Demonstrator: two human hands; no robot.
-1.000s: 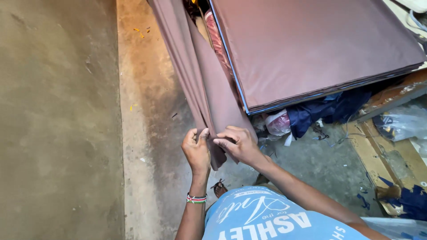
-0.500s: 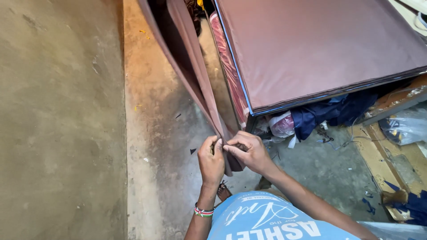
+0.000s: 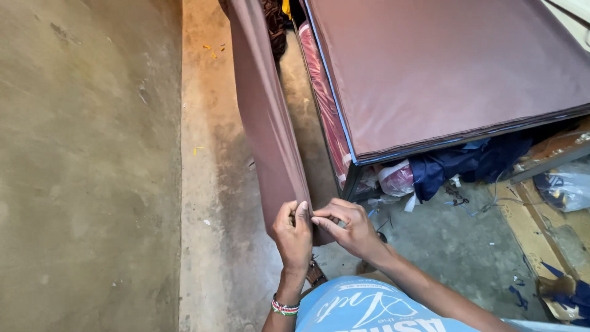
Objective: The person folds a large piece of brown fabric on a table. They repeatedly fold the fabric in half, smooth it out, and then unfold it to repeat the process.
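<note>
A long brown fabric panel hangs down from the top of the view to just above the concrete floor. My left hand grips its lower edge, thumb and fingers closed on the cloth. My right hand pinches the same edge right beside the left, fingertips touching the fabric. A beaded bracelet sits on my left wrist. A stack of the same brown fabric lies flat on a table to the right.
A rough plaster wall fills the left side. Under the table lie a pink plastic bag, dark blue cloth and a clear plastic bag. Cardboard and scraps litter the floor at right.
Both hands have stayed pinched on the panel's lower edge. The hanging fabric has swung so its edge faces me more narrowly, and the view has shifted a little.
</note>
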